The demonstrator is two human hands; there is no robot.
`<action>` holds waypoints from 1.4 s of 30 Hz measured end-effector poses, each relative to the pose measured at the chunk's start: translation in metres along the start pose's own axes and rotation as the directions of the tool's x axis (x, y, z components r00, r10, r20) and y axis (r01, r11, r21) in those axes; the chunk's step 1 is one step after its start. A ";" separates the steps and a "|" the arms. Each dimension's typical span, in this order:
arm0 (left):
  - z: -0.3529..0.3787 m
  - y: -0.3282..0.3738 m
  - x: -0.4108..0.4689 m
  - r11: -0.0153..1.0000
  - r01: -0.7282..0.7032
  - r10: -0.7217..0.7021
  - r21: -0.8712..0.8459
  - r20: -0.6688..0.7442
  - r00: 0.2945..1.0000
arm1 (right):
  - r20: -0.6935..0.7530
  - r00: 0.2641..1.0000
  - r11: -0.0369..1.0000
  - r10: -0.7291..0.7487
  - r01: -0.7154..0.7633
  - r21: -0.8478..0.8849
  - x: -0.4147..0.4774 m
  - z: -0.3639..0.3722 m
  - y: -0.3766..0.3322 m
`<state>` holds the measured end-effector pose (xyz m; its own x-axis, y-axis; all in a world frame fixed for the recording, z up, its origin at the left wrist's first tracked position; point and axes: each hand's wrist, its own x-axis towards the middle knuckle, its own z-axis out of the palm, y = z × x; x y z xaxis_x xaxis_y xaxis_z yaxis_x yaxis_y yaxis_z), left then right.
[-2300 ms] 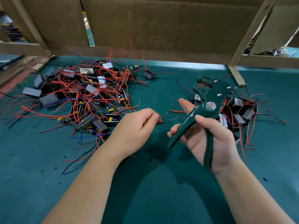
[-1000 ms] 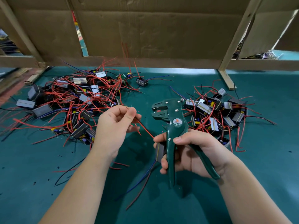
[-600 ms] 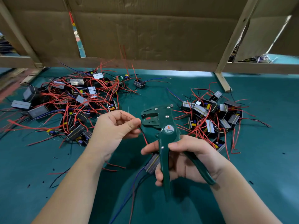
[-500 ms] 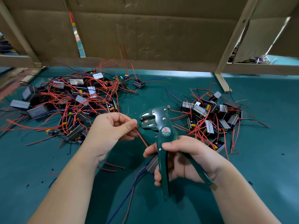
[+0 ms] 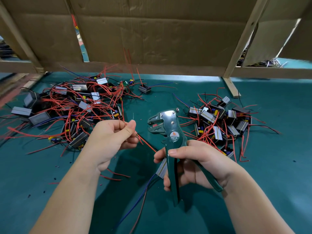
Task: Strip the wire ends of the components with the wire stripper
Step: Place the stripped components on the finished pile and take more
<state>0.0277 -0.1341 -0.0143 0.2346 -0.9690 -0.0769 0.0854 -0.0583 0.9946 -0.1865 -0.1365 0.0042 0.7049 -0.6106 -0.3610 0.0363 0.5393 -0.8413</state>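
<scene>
My right hand [image 5: 194, 166] grips the handles of a dark green wire stripper [image 5: 170, 132], jaws up and pointing left. Its fingers also hold a small grey component [image 5: 161, 168] against the handle; blue and dark wires hang down from it. My left hand [image 5: 112, 141] pinches the red wire [image 5: 146, 144] of that component between thumb and forefinger. The wire's end sticks up beside the thumb, a short way left of the jaws. The wire is outside the jaws.
A large heap of components with red wires [image 5: 76, 112] lies at the left, a smaller heap [image 5: 219, 124] at the right. A cardboard wall on a wooden frame [image 5: 152, 39] stands behind the green mat [image 5: 270, 166]. Loose red wire offcuts [image 5: 114, 176] lie under my left wrist.
My right hand came from the right heap to the centre, now also holding a component. My left hand took hold of its red wire; the wire end neared the jaws, then drew slightly back left.
</scene>
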 end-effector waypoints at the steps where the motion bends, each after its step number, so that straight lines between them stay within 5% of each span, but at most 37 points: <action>1: -0.002 0.001 0.000 1.000 0.001 -0.001 0.010 0.008 1.000 | -0.016 1.000 1.000 0.003 -0.003 -0.004 0.000 -0.001 0.000; 15: -0.002 -0.006 0.005 0.999 0.016 -0.015 0.038 -0.027 1.000 | -0.068 0.997 0.998 0.035 -0.038 -0.047 -0.005 -0.005 -0.001; 21: -0.019 0.003 0.002 0.998 0.039 -0.049 0.052 0.199 0.979 | -0.078 0.996 0.998 0.047 -0.051 -0.046 -0.005 -0.013 0.001; 24: -0.022 0.002 0.003 0.997 0.037 -0.050 0.069 0.203 0.978 | -0.083 0.995 0.997 0.064 -0.066 -0.030 -0.004 -0.016 0.001; 31: -0.011 0.001 0.004 0.990 0.053 -0.028 -0.134 0.180 0.983 | -0.067 0.995 0.998 0.070 -0.069 0.015 -0.003 -0.019 0.003; 34: -0.012 -0.002 0.005 1.000 -0.003 0.000 0.015 0.169 0.986 | -0.082 0.994 0.997 0.069 -0.068 0.023 -0.004 -0.021 0.003; 36: -0.017 -0.006 0.006 0.957 -0.087 0.036 0.276 0.184 0.982 | -0.100 0.993 0.998 0.060 -0.058 0.014 -0.005 -0.021 0.002; 39: -0.017 -0.008 0.008 0.715 -0.266 0.151 0.647 0.229 0.962 | -0.140 0.990 1.000 0.025 -0.027 -0.014 -0.006 -0.022 0.000; 42: -0.008 -0.008 0.004 0.603 -0.350 0.294 0.717 0.208 0.933 | -0.159 0.987 0.997 0.000 -0.012 -0.073 -0.009 -0.021 0.000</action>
<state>0.0361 -0.1355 -0.0232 0.0424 -0.9710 0.2354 -0.7245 0.1324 0.6764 -0.2081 -0.1436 -0.0009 0.5831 -0.6951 -0.4205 -0.0237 0.5028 -0.8641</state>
